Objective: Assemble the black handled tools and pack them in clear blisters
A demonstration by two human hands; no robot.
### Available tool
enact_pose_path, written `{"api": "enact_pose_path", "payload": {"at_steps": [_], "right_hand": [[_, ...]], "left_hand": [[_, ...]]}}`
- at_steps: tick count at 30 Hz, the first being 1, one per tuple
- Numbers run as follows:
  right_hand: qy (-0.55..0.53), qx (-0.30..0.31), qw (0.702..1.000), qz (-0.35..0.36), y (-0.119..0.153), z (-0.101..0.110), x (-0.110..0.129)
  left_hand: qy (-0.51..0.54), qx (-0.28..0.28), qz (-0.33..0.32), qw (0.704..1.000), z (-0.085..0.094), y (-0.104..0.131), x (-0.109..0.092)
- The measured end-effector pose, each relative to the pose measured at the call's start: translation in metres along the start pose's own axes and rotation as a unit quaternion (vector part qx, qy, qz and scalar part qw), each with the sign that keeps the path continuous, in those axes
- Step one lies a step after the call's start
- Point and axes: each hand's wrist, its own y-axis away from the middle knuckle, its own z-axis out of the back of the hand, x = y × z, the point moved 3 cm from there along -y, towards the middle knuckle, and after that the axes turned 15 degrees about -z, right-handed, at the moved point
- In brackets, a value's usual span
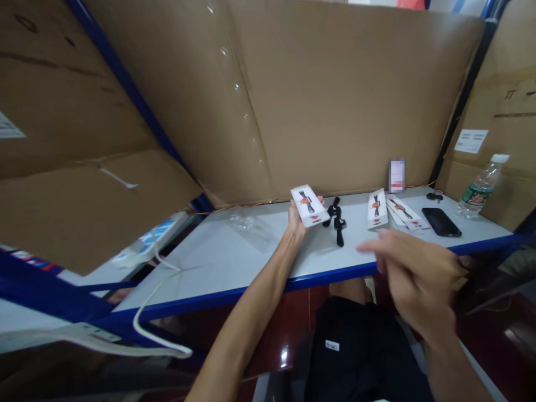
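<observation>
My left hand (pixel 296 219) holds a white box (pixel 310 205) with a picture of a black-handled tool on it, above the grey table (pixel 209 262). Just right of it on the table lie two black tools (pixel 339 230). My right hand (pixel 412 259) is raised over the table's front edge, blurred, with its index finger stretched out to the left and the other fingers curled; nothing shows in it. Behind it, one more printed box (pixel 377 209) stands near flat printed cards (pixel 404 212).
A black phone (pixel 441 221), keys (pixel 434 196) and a plastic bottle (pixel 479 187) are at the right. A lit phone (pixel 396 175) leans on the cardboard wall (pixel 347 100). Clear plastic wrap (pixel 247 222) and a white cable (pixel 144 312) lie left.
</observation>
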Motion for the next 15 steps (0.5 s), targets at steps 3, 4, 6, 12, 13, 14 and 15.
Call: {"api": "enact_pose_path", "payload": {"at_steps": [3,4,6,12,13,14,15], "right_hand": [[-0.035,0.047,0.984,-0.165,-0.036,-0.044,-0.053],[-0.069,0.101,0.966,-0.227,-0.045,-0.064,-0.07],[-0.148,0.188,0.919,-0.314,-0.056,-0.101,-0.096],[-0.403,0.241,0.789,-0.396,-0.063,-0.153,-0.106],[-0.434,0.225,0.777,-0.397,-0.061,-0.151,-0.105],[-0.454,0.204,0.771,-0.397,-0.058,-0.147,-0.104],[-0.466,0.181,0.772,-0.394,-0.054,-0.142,-0.105]], "left_hand": [[-0.009,0.035,0.017,0.999,-0.003,0.0,0.003],[-0.015,0.049,0.021,0.998,-0.004,0.001,0.004],[-0.037,0.085,0.038,0.995,-0.008,0.003,0.006],[-0.12,0.194,0.108,0.968,-0.018,0.017,0.015],[-0.132,0.209,0.122,0.961,-0.02,0.019,0.017],[-0.145,0.223,0.132,0.955,-0.022,0.021,0.018],[-0.156,0.236,0.135,0.95,-0.023,0.022,0.02]]}}
